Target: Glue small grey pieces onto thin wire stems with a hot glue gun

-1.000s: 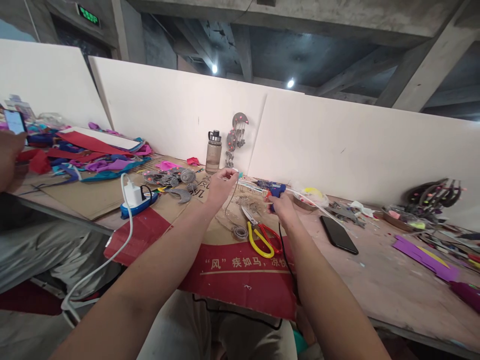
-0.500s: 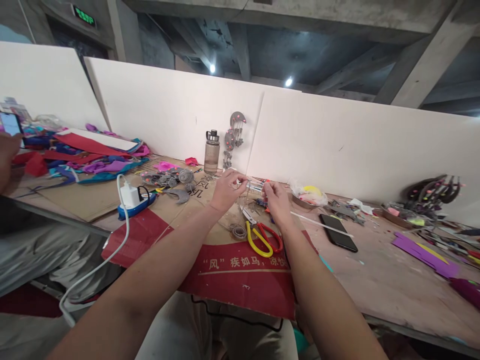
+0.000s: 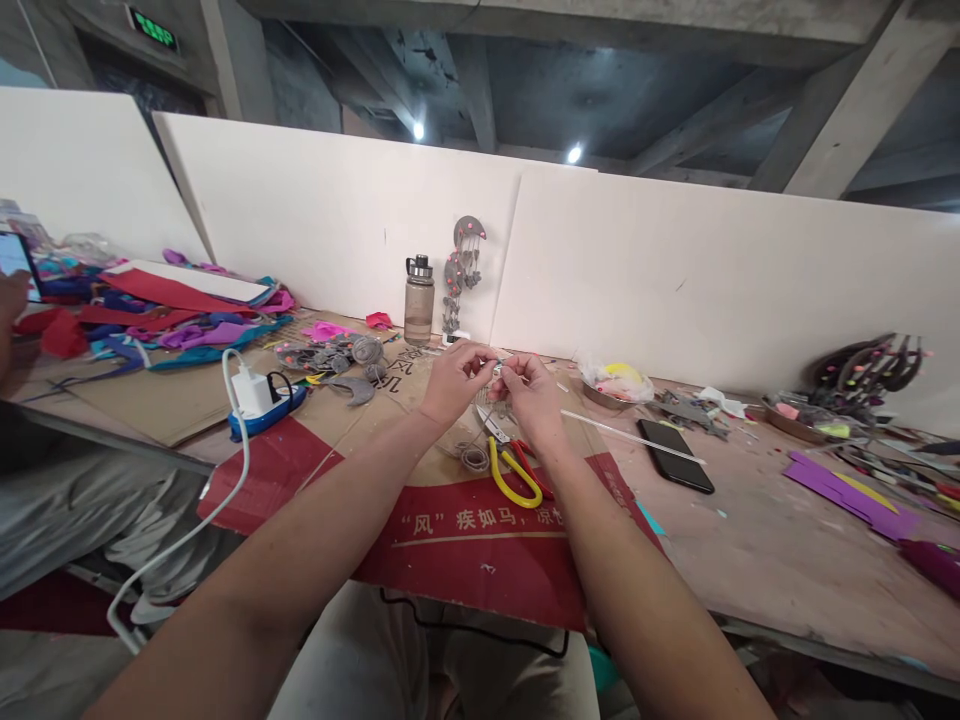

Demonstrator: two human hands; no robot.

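Observation:
My left hand [image 3: 459,382] and my right hand [image 3: 534,396] meet over the cardboard, fingertips pinched closely together. Between them shows a tiny pale piece [image 3: 497,370], too small to name. A thin grey cord [image 3: 490,420] runs up toward my left fingertips from a small coil [image 3: 474,458] on the cardboard; the fingers partly hide its end. Just below the hands lie scissors [image 3: 514,472] with one yellow and one red handle, their blades slightly apart and my right wrist partly covering the red handle.
A drink bottle [image 3: 419,302] stands by the white board [image 3: 315,220]. Grey felt pieces [image 3: 352,390] and a power strip [image 3: 262,412] lie left. A phone [image 3: 675,456], a white strip [image 3: 611,428] and a bowl [image 3: 609,398] are right. Another person's hand [image 3: 10,292] holds a phone at far left.
My right hand has moved left to meet my left hand, and its fingers now close at the left fingertips. The view has shifted slightly.

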